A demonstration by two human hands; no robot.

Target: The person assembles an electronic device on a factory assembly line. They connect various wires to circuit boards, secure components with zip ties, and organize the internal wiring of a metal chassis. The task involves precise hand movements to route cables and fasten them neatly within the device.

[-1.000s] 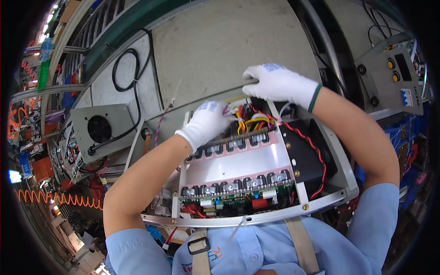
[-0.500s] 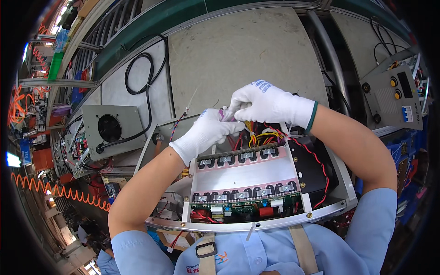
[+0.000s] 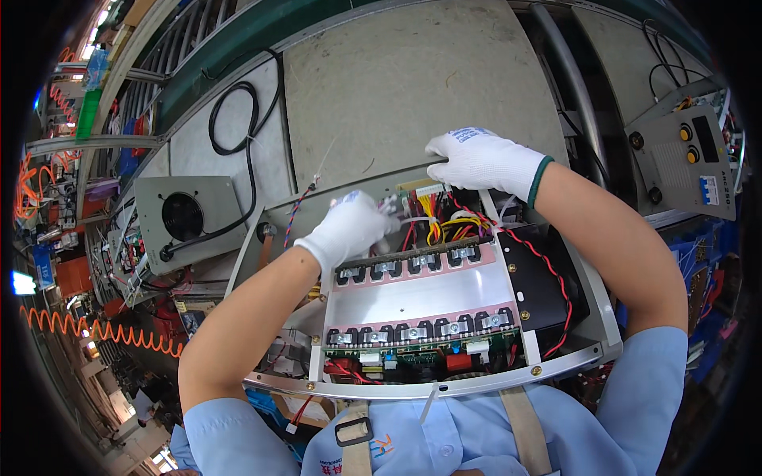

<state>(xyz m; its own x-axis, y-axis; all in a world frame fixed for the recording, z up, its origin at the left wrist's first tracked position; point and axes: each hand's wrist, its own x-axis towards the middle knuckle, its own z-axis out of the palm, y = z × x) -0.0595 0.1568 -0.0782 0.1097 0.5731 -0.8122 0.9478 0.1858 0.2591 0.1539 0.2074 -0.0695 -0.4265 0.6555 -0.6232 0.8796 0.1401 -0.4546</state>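
Observation:
An opened metal chassis (image 3: 413, 389) sits in front of me, tilted toward my body. At its far panel (image 3: 361, 187), my right hand (image 3: 484, 161) in a white knit glove closes over the top edge, thumb and fingers on either side. Inside that panel is my gloved left hand (image 3: 353, 228), its fingers smeared by motion; whether it holds anything is unclear. Between the hands, a bundle of yellow wires (image 3: 432, 224) runs down from a white connector (image 3: 429, 190). Rows of black components (image 3: 413, 333) are clamped along a bare metal heat sink (image 3: 397, 298).
A grey unit with a round fan (image 3: 184, 218) and a coiled black cable (image 3: 214, 131) lies left. Another machine with yellow knobs (image 3: 684, 151) stands right. Beyond the chassis lies a grey board (image 3: 413, 87). An orange coiled hose (image 3: 103, 332) hangs at left.
My hands, together over the wires before, have parted. The right has moved right onto the panel edge; the left has drawn slightly down and left. The connector between them now shows.

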